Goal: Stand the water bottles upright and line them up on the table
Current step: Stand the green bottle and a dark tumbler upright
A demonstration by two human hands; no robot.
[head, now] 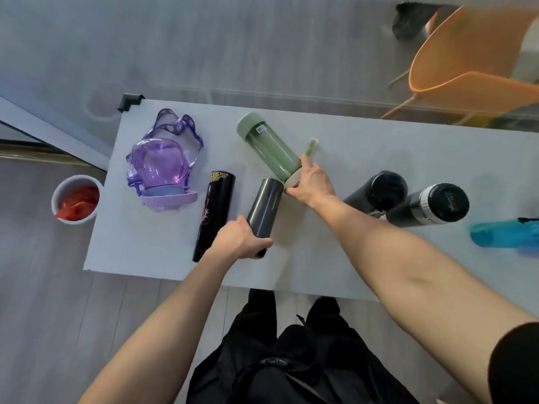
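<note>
A green translucent bottle lies on its side on the white table; my right hand grips its near, white end. A dark grey bottle lies beside it, and my left hand is closed around its near end. To the left, a black bottle with gold trim lies flat. A purple translucent bottle lies further left with its lid toward me. Two black flasks stand upright at the right. A blue bottle lies at the right edge.
A white bin with red contents stands on the floor left of the table. An orange chair is behind the table at the far right. A black clamp sits on the table's far left corner.
</note>
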